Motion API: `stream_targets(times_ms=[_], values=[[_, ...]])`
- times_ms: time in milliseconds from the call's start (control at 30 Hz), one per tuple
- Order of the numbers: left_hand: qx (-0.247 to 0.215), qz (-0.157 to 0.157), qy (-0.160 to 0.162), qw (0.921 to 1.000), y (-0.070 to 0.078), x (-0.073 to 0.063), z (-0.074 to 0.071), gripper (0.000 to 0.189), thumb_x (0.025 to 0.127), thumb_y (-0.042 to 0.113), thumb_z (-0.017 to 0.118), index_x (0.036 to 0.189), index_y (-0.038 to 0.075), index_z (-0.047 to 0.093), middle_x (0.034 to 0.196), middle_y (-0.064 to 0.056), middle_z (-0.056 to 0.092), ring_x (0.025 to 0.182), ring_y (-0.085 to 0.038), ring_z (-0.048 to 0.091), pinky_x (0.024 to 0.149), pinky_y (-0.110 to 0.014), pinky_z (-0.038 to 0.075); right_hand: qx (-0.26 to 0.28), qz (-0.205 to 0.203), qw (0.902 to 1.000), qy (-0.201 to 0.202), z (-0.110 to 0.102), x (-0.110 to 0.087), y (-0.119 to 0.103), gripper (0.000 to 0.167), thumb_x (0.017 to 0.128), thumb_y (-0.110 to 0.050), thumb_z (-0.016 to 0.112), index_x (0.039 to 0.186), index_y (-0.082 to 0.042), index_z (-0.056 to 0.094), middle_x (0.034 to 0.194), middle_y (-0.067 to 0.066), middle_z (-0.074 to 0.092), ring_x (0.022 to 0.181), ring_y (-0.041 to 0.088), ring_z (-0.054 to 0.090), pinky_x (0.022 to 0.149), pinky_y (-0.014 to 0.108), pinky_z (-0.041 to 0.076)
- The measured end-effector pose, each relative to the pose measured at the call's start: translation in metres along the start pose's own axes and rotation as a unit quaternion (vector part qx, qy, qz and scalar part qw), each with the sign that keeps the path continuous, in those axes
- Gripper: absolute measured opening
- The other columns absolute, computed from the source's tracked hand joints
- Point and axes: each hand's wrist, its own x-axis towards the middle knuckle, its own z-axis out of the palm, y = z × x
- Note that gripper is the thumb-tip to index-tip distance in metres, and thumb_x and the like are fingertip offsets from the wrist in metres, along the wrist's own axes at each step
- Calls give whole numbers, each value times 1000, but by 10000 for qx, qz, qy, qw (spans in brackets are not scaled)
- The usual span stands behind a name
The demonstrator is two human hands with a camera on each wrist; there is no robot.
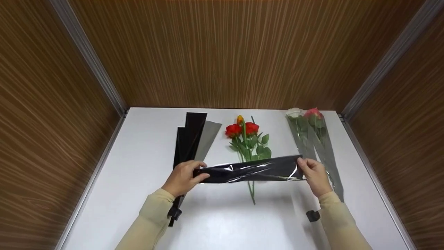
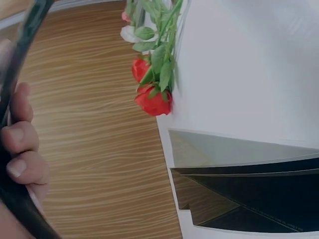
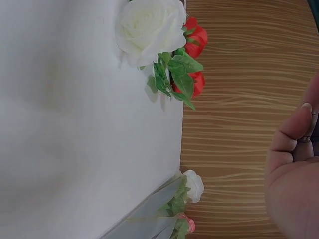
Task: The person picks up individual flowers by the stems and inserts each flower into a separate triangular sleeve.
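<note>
My left hand (image 1: 184, 177) grips the left end of a glossy black flower sleeve (image 1: 253, 170), fingers on top and thumb at the front. At the sleeve's right end, the thumb and fingers of my right hand (image 1: 314, 175) pinch the corner. The sleeve is stretched nearly level between both hands, above the table, and hides part of the stems behind it. Beyond it lie two red roses (image 1: 233, 131) with green leaves and an orange-yellow bud (image 1: 240, 119). A loose white rose (image 3: 149, 32) shows large in the right wrist view; the head view does not show it.
Black sleeves (image 1: 194, 139) and a grey sleeve (image 1: 209, 137) lie overlapped on the left of the white table (image 1: 145, 146). To the right, a white rose (image 1: 295, 113) and a pink rose (image 1: 314, 114) lie in clear-grey sleeves. Wood-patterned panels (image 1: 222, 52) enclose the table.
</note>
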Motion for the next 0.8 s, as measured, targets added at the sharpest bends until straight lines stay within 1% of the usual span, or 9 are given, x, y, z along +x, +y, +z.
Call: stream_targets(times_ms=[100,167,300,433,500,667,700,800], values=[[30,60,177,9998,-1,0,-1,16,92,31,66,92,15,69,86,6,65,74,-6,59,67,-28,50,64,-47,10000,10,-2,0,0,38,96,-20,60,72,9,58,61,-5,48,58,7,43,53,23,36],[78,116,265,9996,-1,1,-2,13,94,26,64,88,15,68,83,6,65,75,-7,60,68,-28,51,74,-55,10000,9,-2,-1,0,37,96,-20,60,71,7,58,61,-5,48,58,7,43,53,23,36],[298,278,336,9986,-1,2,-3,16,95,21,62,82,13,64,75,5,59,68,-9,56,63,-29,50,111,-98,9999,46,-2,-1,-1,38,96,-19,61,69,6,56,58,-6,44,56,7,40,51,22,33],[465,303,317,9980,-1,3,-3,23,97,19,59,75,13,57,64,7,46,58,-8,43,55,-28,43,139,-106,9998,84,-1,-1,-4,36,96,-19,61,73,9,60,59,-6,48,57,6,42,52,21,34],[498,295,315,9978,-1,4,-3,25,98,19,58,74,13,56,63,8,43,57,-8,41,54,-27,42,110,-91,9998,113,-1,-1,-4,36,97,-19,60,75,9,61,59,-5,49,57,7,42,52,22,34],[598,279,361,9972,-3,3,-1,24,98,19,56,75,13,59,66,6,50,59,-8,46,57,-28,45,57,-115,9997,218,-2,0,-5,38,98,-19,56,74,9,61,57,-5,48,54,7,40,50,23,32],[621,261,359,9971,-3,3,0,25,98,20,56,75,13,59,67,6,52,60,-8,47,57,-28,46,76,-128,9996,237,-1,-1,-6,38,99,-19,56,75,10,62,58,-6,51,54,7,41,50,23,33],[672,162,349,9970,-2,3,2,24,98,27,57,79,12,64,73,5,58,66,-11,55,63,-30,49,123,-185,9991,351,1,-2,-7,41,99,-19,56,74,13,60,57,-6,51,52,6,42,49,21,33]])
